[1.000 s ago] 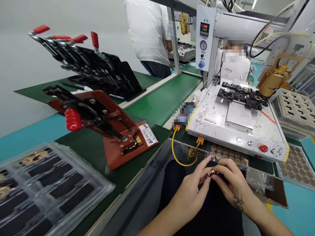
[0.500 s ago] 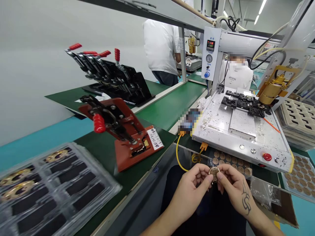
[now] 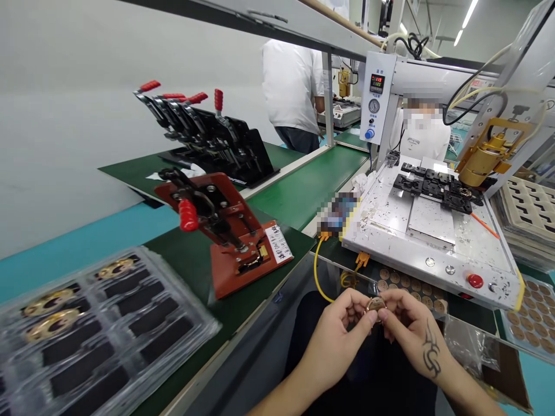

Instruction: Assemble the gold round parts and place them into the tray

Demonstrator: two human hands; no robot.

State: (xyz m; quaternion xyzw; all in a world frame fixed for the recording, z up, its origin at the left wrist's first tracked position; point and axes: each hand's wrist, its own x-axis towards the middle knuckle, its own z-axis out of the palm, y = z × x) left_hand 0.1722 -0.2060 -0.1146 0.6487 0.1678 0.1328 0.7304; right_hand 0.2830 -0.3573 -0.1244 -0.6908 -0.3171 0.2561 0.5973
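Observation:
Between my two hands is a small round gold-rimmed metal part [image 3: 375,305] with a brownish disc face, held over my lap. My left hand [image 3: 347,320] pinches its left side between thumb and fingers. On its right side my right hand [image 3: 403,320] grips it the same way, thumb on the face. The fingertips hide part of the rim. Just beyond the hands, several round brown discs [image 3: 405,281] lie on a sheet at the machine's front edge.
A red toggle-clamp fixture [image 3: 221,283] stands to the left, near a clear plastic tray [image 3: 208,329] of gold parts. Black clamp fixtures [image 3: 255,156] stand behind. At right is a white press machine [image 3: 390,228] with a gold cylinder [image 3: 481,164]. Two people in white work beyond.
The view has turned slightly left, so the surroundings sit further right. Both hands keep hold of the round part, which appears tilted a little differently.

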